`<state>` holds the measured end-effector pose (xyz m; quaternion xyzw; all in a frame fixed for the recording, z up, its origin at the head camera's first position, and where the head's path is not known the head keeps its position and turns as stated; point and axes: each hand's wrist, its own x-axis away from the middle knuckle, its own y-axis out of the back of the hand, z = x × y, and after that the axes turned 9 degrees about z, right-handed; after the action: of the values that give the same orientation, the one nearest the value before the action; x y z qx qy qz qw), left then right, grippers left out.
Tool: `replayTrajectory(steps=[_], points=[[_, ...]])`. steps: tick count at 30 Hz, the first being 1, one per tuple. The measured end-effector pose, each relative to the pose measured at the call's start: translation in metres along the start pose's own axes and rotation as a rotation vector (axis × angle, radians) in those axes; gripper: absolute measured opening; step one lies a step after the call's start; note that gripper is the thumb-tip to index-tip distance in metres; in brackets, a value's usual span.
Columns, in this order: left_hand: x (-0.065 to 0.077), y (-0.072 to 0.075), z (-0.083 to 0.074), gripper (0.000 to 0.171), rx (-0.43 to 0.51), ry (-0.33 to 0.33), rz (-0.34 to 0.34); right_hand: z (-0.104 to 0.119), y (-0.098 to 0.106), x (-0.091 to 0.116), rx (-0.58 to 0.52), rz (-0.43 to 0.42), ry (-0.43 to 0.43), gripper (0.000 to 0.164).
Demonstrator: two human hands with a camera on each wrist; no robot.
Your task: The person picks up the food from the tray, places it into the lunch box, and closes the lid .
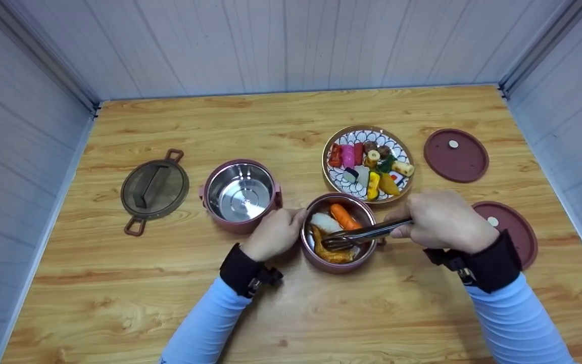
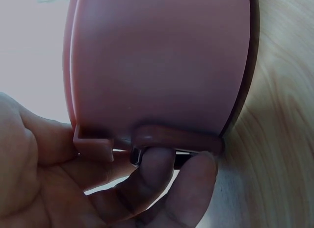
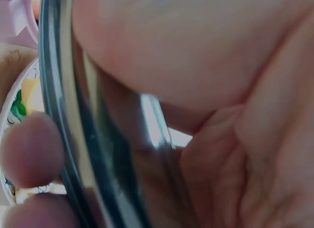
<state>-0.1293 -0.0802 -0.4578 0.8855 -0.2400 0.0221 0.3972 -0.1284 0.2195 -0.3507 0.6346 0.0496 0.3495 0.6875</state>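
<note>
My left hand [image 1: 275,235] grips the side handle [image 2: 176,139] of a dusty-pink pot [image 1: 334,268], thumb up by its rim. Inside the pot lie a carrot [image 1: 342,216], a whitish piece [image 1: 324,221] and a browned, curved piece [image 1: 332,255]. My right hand [image 1: 440,220] holds metal tongs [image 1: 379,230], which reach in over the pot's right rim. Their tips lie over the browned piece; I cannot tell whether they pinch it. In the right wrist view the fingers wrap around the tongs' arms [image 3: 59,90].
A second pink pot [image 1: 240,198] with a bare steel inside stands to the left. Farther left lies a dark lid [image 1: 154,188] with loop handles. Behind the food pot, a patterned plate [image 1: 327,174] carries several toy foods. Two maroon lids [image 1: 455,164] lie at the right.
</note>
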Motion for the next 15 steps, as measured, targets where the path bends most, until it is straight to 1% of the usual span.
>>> replayTrajectory(steps=[1,4,6,8,10,12,14,15], points=[[0.000,0.000,0.000,0.041,0.002,0.004,-0.001,0.000,0.000,0.000,-0.001,0.000,-0.002,0.003],[-0.001,0.002,0.000,0.042,0.002,0.011,-0.005,-0.002,0.001,0.002,-0.015,-0.009,-0.011,0.009],[0.000,0.002,0.000,0.042,0.004,0.019,-0.005,-0.006,0.002,0.006,-0.065,-0.012,-0.035,0.015],[0.000,0.002,0.000,0.042,0.004,0.021,-0.005,-0.011,0.002,0.013,-0.137,-0.035,-0.061,0.023],[0.000,0.001,-0.001,0.041,0.006,0.018,-0.003,-0.018,0.001,0.021,-0.211,-0.085,-0.088,0.031],[0.000,0.001,-0.001,0.041,0.008,0.013,0.003,-0.024,-0.002,0.027,-0.278,-0.154,-0.109,0.039],[0.001,0.001,-0.001,0.040,0.006,0.009,0.004,-0.030,-0.006,0.029,-0.313,-0.219,-0.142,0.048],[0.001,0.002,-0.001,0.040,0.008,0.011,0.002,-0.034,-0.007,0.029,-0.313,-0.254,-0.161,0.051]])
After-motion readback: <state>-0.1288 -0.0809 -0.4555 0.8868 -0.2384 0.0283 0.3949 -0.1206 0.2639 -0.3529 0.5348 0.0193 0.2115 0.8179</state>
